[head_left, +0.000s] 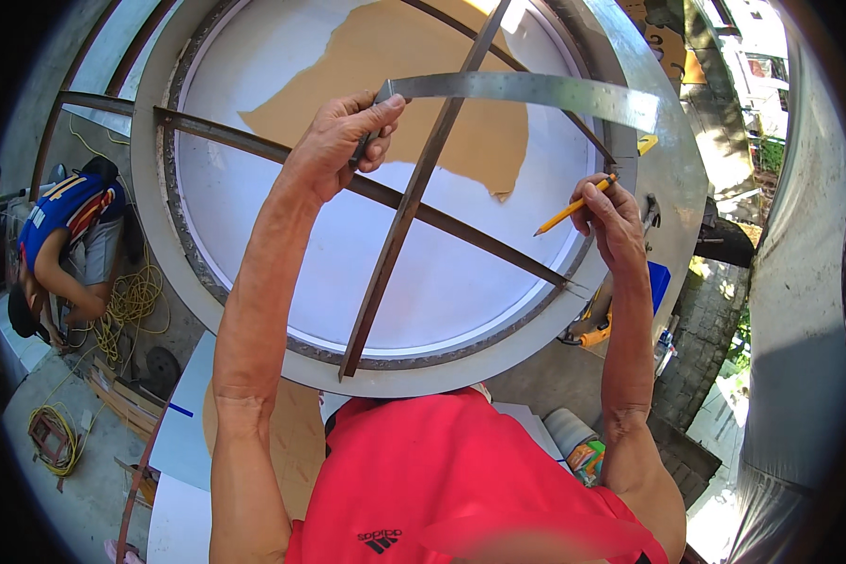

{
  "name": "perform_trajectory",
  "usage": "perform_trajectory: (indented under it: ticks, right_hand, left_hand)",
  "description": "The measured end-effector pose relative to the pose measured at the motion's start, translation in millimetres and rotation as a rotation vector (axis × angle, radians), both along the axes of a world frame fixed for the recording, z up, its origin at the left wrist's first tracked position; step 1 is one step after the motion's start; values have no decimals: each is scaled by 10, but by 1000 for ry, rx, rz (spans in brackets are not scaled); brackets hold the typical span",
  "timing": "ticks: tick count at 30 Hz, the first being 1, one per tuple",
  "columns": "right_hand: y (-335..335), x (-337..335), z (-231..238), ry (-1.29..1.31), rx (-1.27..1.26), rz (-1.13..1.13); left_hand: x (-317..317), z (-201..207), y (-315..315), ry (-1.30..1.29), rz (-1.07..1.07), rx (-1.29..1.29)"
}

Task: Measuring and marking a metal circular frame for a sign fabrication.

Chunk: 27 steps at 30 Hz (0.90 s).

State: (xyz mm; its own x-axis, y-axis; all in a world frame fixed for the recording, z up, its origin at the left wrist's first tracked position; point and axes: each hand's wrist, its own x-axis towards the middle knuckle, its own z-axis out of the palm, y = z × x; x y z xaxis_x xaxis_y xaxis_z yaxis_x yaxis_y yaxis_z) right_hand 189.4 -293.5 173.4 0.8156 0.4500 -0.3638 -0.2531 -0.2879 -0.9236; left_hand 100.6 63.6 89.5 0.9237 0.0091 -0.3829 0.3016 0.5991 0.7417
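My left hand (351,139) is closed around the dark handle of a try square (545,91). Its long steel blade points right, above the crossing brown metal bars (404,209). In my right hand (613,221) is a yellow pencil (564,216), its tip aimed left and slightly down over the inner edge of a big round ring (414,376). The bars span this grey ring and cross near its middle. Beneath them show a white surface (348,254) and a torn-edged tan sheet (479,132). My fingers hide part of the square's handle.
At the left, a co-worker in a blue top (70,221) bends low beside tangled yellow cable (133,305). More cable (56,442) lies on the floor. An orange-and-black tool (592,334) and a hammer (650,214) lie past the ring's right side.
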Motion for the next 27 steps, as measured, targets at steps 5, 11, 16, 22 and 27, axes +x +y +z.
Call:
perform_trajectory:
  ticks: [5,11,16,22,27]
  right_hand:
    - [-246,-154,-19,6,43,13]
    - [-592,-276,-53,-3,134,-51]
    - [-843,-361,-26,-8,201,-42]
    - [-1178,-358,-10,-29,258,-18]
    - [-1391,-394,-52,-104,243,-85]
  left_hand:
    - [-112,62,17,10,126,-62]
    - [-398,110,-5,-2,180,33]
    - [-758,215,-112,-39,241,-33]
    - [-1075,352,-235,-91,223,104]
    - [-1146,398,-82,-132,242,90]
